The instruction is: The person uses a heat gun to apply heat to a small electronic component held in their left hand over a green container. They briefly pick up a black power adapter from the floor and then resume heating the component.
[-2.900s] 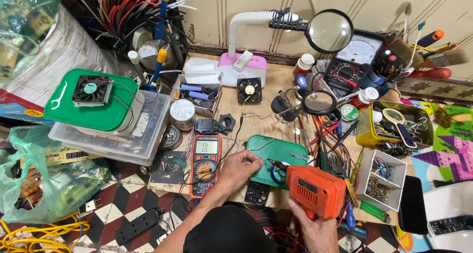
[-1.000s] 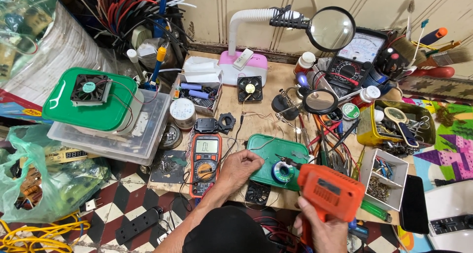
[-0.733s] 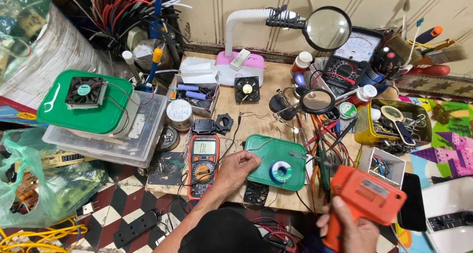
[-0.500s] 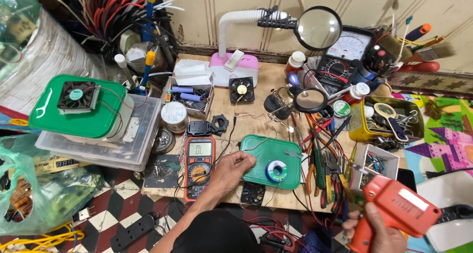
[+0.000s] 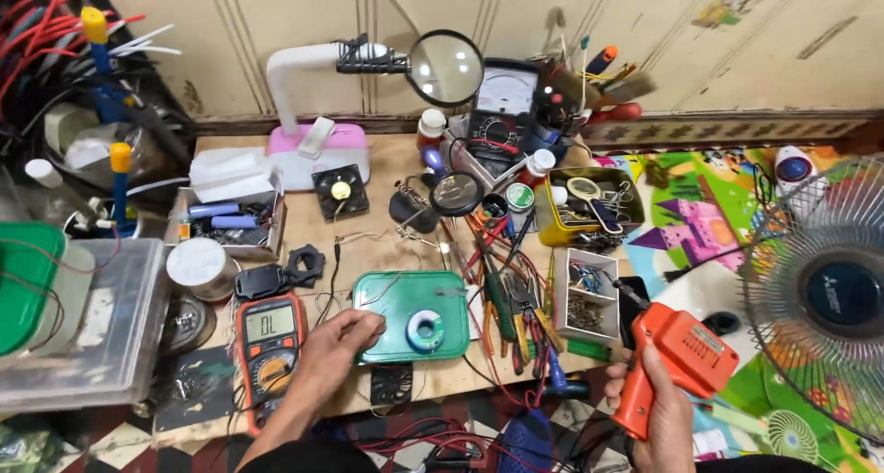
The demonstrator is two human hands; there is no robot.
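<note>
From the head view, my right hand [image 5: 656, 408] has its fingers wrapped round the orange soldering gun [image 5: 677, 361], off the tabletop's [image 5: 387, 243] right edge — I keep its tip clear of wires while my left hand [image 5: 343, 335], fingers loosely curled and empty, steadies the green tray [image 5: 391, 298].

An orange pistol-shaped soldering gun [image 5: 677, 362] is held upright by its grip, off the bench's right edge, tip pointing up-left. A green tray [image 5: 387, 293] lies flat near the bench's front, a solder ring [image 5: 425, 329] resting inside it.
</note>
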